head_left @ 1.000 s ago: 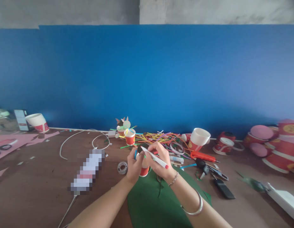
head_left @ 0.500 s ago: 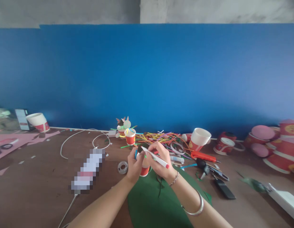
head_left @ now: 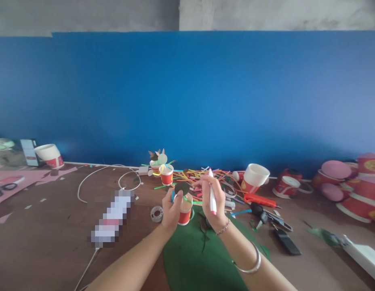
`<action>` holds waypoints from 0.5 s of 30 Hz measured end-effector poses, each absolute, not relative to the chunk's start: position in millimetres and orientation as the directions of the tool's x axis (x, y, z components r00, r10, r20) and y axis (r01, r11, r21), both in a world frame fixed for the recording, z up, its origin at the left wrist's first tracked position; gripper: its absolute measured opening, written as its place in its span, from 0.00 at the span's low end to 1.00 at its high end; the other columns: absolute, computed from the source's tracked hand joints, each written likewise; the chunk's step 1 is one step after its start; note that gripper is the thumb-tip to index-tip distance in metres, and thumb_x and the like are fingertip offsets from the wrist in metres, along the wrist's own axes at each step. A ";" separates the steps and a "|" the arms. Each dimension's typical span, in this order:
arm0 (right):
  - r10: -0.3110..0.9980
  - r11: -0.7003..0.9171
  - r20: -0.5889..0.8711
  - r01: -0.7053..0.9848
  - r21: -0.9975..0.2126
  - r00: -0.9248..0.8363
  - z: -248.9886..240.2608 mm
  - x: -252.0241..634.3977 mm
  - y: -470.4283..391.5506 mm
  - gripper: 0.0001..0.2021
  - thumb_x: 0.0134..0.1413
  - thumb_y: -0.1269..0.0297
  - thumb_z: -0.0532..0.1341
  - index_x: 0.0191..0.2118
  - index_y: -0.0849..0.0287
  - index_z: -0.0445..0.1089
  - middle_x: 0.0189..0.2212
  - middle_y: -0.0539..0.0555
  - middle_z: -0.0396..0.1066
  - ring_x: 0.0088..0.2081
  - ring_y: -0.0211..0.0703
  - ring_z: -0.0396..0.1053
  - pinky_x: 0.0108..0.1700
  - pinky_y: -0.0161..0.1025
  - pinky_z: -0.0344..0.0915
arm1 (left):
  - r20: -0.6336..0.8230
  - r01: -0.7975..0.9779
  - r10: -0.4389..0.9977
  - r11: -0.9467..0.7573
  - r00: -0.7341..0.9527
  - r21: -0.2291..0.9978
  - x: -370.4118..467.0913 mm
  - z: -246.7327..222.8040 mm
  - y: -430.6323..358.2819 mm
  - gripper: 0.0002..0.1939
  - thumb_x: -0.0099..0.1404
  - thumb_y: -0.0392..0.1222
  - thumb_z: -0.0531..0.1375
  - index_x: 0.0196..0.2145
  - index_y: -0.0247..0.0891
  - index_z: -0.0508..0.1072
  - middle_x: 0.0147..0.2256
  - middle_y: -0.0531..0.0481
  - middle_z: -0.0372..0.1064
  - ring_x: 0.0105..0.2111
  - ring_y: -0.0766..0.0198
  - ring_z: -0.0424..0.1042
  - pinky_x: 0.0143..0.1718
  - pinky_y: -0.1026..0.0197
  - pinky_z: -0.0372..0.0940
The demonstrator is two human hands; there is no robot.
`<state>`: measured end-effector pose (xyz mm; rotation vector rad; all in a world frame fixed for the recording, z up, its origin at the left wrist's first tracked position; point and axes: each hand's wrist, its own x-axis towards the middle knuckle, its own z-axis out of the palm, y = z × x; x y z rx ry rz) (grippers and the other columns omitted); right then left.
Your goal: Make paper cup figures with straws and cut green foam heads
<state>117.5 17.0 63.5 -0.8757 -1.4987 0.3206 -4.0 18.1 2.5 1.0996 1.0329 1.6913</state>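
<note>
Marker in one hand, paper cup in the other

So the left hand is curled in around the near side of a small red-and-white paper cup, with a dark disc right at the cup's top. Can't tell if the cup's base touches anything. The right hand is just beside it, fingers partly closed on a white marker, red end down. Green sheet below both hands, tape roll left of the left one, colourful strips beyond them, orange-red tool off to the right.
</note>
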 end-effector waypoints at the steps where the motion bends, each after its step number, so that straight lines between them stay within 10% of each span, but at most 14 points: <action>1: 0.689 0.652 0.715 0.328 -0.683 0.119 64.5 119.3 18.5 0.08 0.62 0.65 0.51 0.43 0.57 0.64 0.30 0.52 0.73 0.31 0.39 0.71 0.37 0.39 0.68 | 0.239 -0.217 0.935 -0.298 -0.262 0.929 -4.2 1.0 19.1 0.14 0.60 0.51 0.60 0.31 0.36 0.72 0.28 0.51 0.70 0.28 0.65 0.68 0.33 0.64 0.63; 15: 0.951 0.295 0.310 0.305 -0.906 0.001 60.0 181.7 66.9 0.13 0.54 0.54 0.55 0.35 0.60 0.66 0.23 0.52 0.72 0.28 0.43 0.70 0.36 0.41 0.65 | 0.256 -0.228 0.917 -0.332 -0.307 0.916 -7.2 -9.7 30.0 0.14 0.59 0.50 0.61 0.31 0.35 0.69 0.24 0.55 0.66 0.26 0.67 0.67 0.30 0.66 0.61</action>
